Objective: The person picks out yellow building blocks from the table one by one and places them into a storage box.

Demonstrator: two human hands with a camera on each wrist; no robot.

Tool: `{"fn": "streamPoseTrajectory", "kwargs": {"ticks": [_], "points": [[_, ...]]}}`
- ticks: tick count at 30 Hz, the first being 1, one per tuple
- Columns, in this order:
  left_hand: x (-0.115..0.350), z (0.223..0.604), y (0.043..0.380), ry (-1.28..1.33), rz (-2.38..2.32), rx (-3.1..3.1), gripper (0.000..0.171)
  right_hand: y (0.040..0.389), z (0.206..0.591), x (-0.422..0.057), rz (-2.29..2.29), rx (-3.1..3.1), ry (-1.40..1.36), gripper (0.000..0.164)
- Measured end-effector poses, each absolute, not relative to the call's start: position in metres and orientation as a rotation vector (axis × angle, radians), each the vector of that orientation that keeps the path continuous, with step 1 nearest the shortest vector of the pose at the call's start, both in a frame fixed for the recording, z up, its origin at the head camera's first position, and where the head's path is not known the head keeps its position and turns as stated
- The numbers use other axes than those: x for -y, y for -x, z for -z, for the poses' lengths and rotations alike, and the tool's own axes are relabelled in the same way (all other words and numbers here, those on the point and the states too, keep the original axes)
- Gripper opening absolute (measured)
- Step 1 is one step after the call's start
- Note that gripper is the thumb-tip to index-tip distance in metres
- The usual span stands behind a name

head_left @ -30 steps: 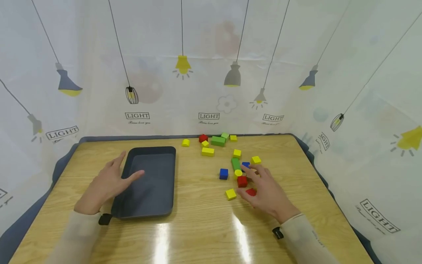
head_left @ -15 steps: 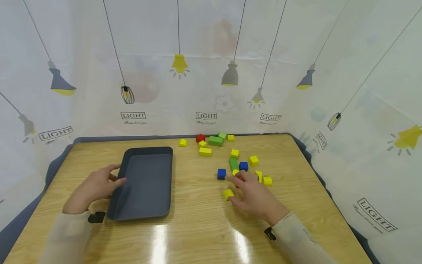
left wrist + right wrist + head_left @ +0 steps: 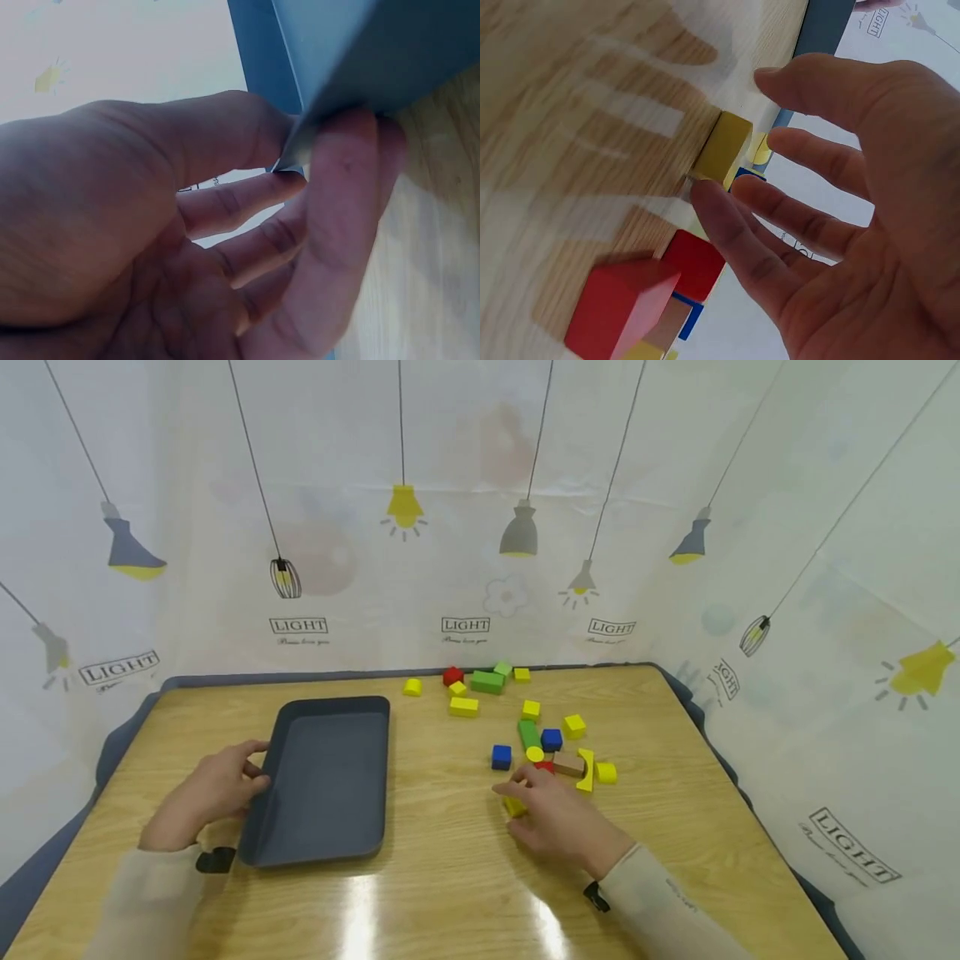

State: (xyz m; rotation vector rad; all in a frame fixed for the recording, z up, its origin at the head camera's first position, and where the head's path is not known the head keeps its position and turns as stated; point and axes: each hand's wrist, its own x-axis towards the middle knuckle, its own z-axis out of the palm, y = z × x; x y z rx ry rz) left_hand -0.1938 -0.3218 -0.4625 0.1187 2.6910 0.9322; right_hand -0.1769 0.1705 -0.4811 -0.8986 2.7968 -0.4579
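A dark grey rectangular tray (image 3: 330, 785) lies on the left of the table. My left hand (image 3: 206, 793) pinches its left wall, with the thumb (image 3: 232, 131) on the inner side and a finger (image 3: 341, 225) against the outside. Over the near blocks, my right hand (image 3: 566, 822) reaches around a yellow block (image 3: 724, 150). Its thumb and fingers are spread apart, one fingertip right at the block's end. In the right wrist view, a red block (image 3: 694, 262) and a red wedge-shaped block (image 3: 615, 307) lie beside that hand; in the head view the hand hides most of them.
Beyond the right hand lie a blue cube (image 3: 502, 757), a green block (image 3: 528, 735), a brown block (image 3: 568, 764) and a yellow arch-cut block (image 3: 587, 770). More blocks, including a long green block (image 3: 487, 682), sit by the back edge. A lamp-printed curtain (image 3: 375, 568) surrounds the table.
My left hand has come down onto the tray's left wall and grips it. My right hand has moved left from the red wedge to the yellow block, uncovering the brown and yellow blocks.
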Motion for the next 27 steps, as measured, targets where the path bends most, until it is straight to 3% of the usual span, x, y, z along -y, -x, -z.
{"fn": "streamPoseTrajectory", "kwargs": {"ticks": [6, 16, 27], "points": [[0.318, 0.466, 0.193, -0.099, -0.935, -2.685, 0.062, 0.175, 0.483, -0.166, 0.441, -2.805, 0.873, 0.048], [0.316, 0.466, 0.196, -0.087, -0.903, -2.706, 0.063, 0.176, 0.486, -0.164, 0.396, -2.85, 0.942, 0.027], [0.321, 0.464, 0.196, -0.096, -0.889, -2.723, 0.063, 0.184, 0.479, -0.134, 0.458, -2.842, 1.01, 0.031]]}}
